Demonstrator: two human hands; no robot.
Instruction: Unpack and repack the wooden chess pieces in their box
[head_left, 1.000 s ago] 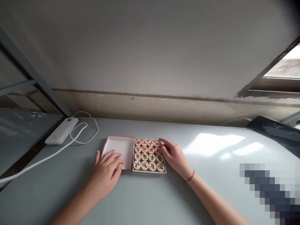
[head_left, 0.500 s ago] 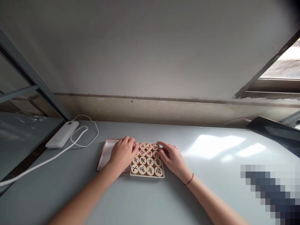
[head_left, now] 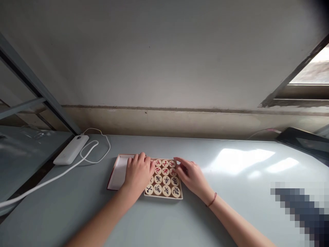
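A shallow white-rimmed box (head_left: pixel 164 197) lies on the desk, filled with rows of round xiangqi pieces (head_left: pixel 166 191). The two far rows carry red characters, the two near rows black ones. To its left lies the box lid (head_left: pixel 118 174), reddish outside and pale inside. My left hand (head_left: pixel 138 171) rests palm down over the lid's right part and the box's left edge, fingers bent and slightly apart, thumb by the left-hand pieces, some of which it hides. At the right edge is my right hand (head_left: pixel 189 173), index finger stretched to the far right corner, thumb beside the pieces.
A white power bank (head_left: pixel 71 150) with a looping white cable (head_left: pixel 61 175) lies at the left by a metal frame (head_left: pixel 55 106). At the far right sits a dark flat device (head_left: pixel 303 144). A wall (head_left: pixel 164 68) rises behind the grey desk (head_left: pixel 164 226).
The view has shifted slightly, so everything sits a little lower and farther right. My left hand has moved a bit rightward over the box, covering more left-hand pieces. The right hand keeps its place.
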